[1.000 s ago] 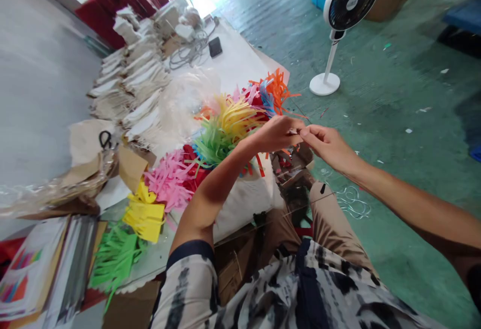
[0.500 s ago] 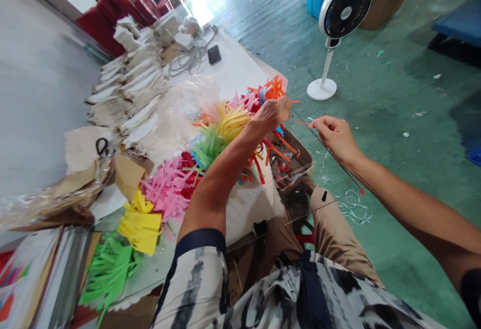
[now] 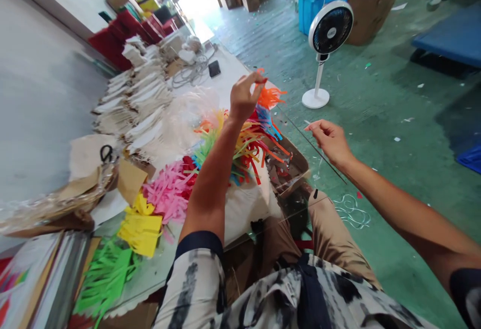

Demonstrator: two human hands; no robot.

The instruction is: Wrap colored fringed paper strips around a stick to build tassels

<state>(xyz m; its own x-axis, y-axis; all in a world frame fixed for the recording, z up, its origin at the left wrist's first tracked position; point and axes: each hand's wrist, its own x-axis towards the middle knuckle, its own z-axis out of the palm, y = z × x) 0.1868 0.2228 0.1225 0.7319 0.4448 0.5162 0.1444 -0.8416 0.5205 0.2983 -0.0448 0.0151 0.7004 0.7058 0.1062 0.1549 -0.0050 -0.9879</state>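
Green painted floor, scuffed and littered with paper scraps. White pedestal fan with round black grille (image 3: 329, 28) stands just past the right edge of the long white-covered table (image 3: 233, 71).

Left hand (image 3: 244, 97) raised above the table's right edge, fingers half curled, fingertips pinching a thin red paper strip (image 3: 261, 80). Directly below sits a shaggy bunch of fringed orange, blue, yellow, green and red paper strips (image 3: 240, 151), near that same edge.

Right hand (image 3: 330, 142) is off the table over the floor, thumb and forefinger pressed together at the tips, other fingers loosely curled. Pinched item too small to tell. Thin dark rod (image 3: 311, 146) runs just beside the hand; contact unclear.

Fringed pink crepe-like paper (image 3: 167, 191), yellow paper (image 3: 141, 231) and green paper (image 3: 105, 279) lie along the near side.
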